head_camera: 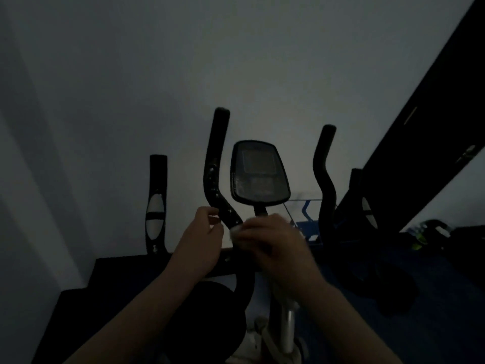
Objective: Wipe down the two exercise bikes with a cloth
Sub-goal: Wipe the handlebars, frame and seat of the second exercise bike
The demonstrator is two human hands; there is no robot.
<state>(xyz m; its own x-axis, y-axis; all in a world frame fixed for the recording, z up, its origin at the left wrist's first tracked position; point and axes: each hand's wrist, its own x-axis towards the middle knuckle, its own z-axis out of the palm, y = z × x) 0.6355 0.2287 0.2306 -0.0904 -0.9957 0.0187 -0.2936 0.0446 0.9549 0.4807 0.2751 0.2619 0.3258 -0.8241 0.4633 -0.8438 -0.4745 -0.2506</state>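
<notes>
The head view is very dim, and it shows 1 black exercise bike [262, 258] close in front of a pale wall [236, 61], with 1 oval black console screen [258, 173] on a short stem and 2 curved black handlebar grips, the left one [215, 164] and the right one [324, 174], rising either side of it. 2 bare hands reach in from below. The left hand [202, 240] sits at the lower bend of the left grip, its fingers curled loosely around the bar with a gap showing at the thumb, so it is not clamped tight. The right hand [270, 240] is blurred just under the console stem, fingers closed over a small pale cloth [236, 232], of which only a sliver shows at the knuckles. Further left stands 1 upright black post with silver oval inlays [156, 203]; whether it belongs to a second bike I cannot tell. A similar post [367, 203] at the right is mostly hidden behind 1 large dark slanted panel [430, 127]. The bike's silver seat tube [288, 329] is cut off at the bottom edge, and the blue floor [393, 324] holds dark shapes too murky to name.
</notes>
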